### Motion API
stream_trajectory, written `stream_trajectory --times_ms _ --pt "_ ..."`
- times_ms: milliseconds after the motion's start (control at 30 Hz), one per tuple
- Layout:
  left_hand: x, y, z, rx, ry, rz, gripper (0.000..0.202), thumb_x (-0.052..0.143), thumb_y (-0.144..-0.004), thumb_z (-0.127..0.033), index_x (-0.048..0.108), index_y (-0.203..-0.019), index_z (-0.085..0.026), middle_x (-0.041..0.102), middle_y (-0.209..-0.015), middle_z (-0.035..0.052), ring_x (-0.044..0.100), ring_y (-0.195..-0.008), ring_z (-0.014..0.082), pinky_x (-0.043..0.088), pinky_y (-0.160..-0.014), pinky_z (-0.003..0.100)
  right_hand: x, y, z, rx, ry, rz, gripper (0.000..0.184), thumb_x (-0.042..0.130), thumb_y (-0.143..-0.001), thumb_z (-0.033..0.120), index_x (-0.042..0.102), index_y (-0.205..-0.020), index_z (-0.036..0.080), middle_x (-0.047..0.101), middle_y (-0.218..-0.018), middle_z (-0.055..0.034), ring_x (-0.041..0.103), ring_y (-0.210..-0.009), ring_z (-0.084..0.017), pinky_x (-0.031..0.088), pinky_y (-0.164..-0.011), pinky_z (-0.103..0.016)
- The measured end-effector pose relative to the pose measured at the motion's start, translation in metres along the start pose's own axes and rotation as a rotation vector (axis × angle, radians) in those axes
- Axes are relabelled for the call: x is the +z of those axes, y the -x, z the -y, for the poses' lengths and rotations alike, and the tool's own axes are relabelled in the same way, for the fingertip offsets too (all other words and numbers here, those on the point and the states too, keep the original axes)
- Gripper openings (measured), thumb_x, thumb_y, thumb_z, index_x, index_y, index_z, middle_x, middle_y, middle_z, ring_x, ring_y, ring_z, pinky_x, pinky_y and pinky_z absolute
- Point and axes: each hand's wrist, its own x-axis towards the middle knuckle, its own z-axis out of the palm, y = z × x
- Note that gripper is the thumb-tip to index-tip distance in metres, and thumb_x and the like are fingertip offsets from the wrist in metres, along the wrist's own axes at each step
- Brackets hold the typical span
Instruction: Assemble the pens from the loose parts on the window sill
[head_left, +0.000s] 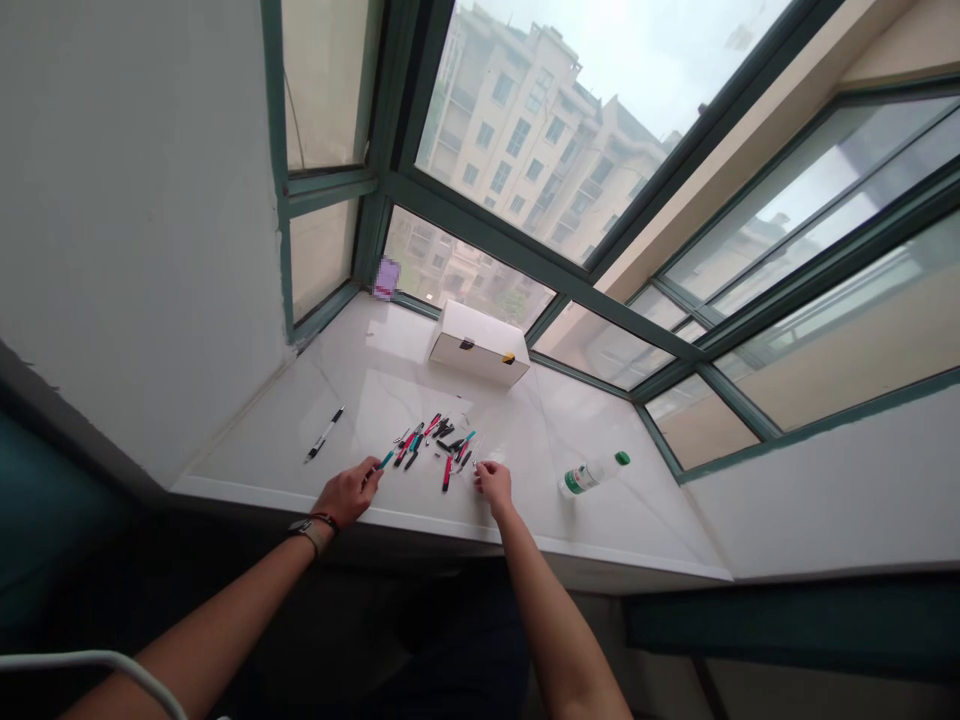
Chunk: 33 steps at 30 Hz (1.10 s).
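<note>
Pens (439, 440) and short pen parts in pink, teal and black lie scattered on the white bench (360, 385), in front of the one white box (480, 345), on the person's side of it. They are more than ten, but they are too small for an exact count. One separate black and white pen (324, 434) lies well apart, to the left of the box and nearer to the person. The left hand (349, 492) is closed around one teal pen (387, 459) at the left edge of the heap. The right hand (493, 484) rests at the right edge with fingers curled narrow; whether it pinches something I cannot tell. One plastic bottle (589, 476) with green cap lies on its side, to the right of the box.
</note>
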Motion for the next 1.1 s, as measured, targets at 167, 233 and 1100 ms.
stream_trajectory --times_ms 167,233,1100 --pt "0.000 0.000 -0.001 -0.003 -0.008 0.000 0.027 0.035 -0.091 -0.045 0.053 -0.102 -0.029 0.068 -0.076 -0.0023 0.064 -0.073 0.0171 0.040 -0.064 0.024 0.001 -0.007 -0.006 -0.074 0.429 0.167 0.029 0.058 -0.081 0.041 0.063 -0.066 0.017 0.064 -0.058 -0.0035 0.057 -0.047 -0.012 0.043 -0.051 -0.022" --pt "0.000 0.001 -0.002 -0.005 -0.014 -0.005 0.027 0.035 -0.091 -0.045 0.053 -0.102 -0.028 0.068 -0.077 -0.0022 0.064 -0.073 0.0170 0.040 -0.064 0.024 0.003 -0.009 -0.003 -0.049 0.477 0.206 0.029 0.062 -0.079 0.042 0.061 -0.064 0.017 0.064 -0.056 -0.0035 0.056 -0.045 -0.013 0.042 -0.050 -0.022" --pt "0.001 0.000 -0.003 -0.013 -0.055 0.002 0.028 0.035 -0.092 -0.044 0.054 -0.105 -0.028 0.068 -0.080 -0.0008 0.064 -0.075 0.0177 0.040 -0.064 0.024 0.020 -0.022 0.040 -0.468 0.634 0.161 0.007 0.065 -0.073 0.017 0.069 -0.077 0.022 0.066 -0.076 -0.0021 0.057 -0.072 -0.016 0.039 -0.069 -0.026"
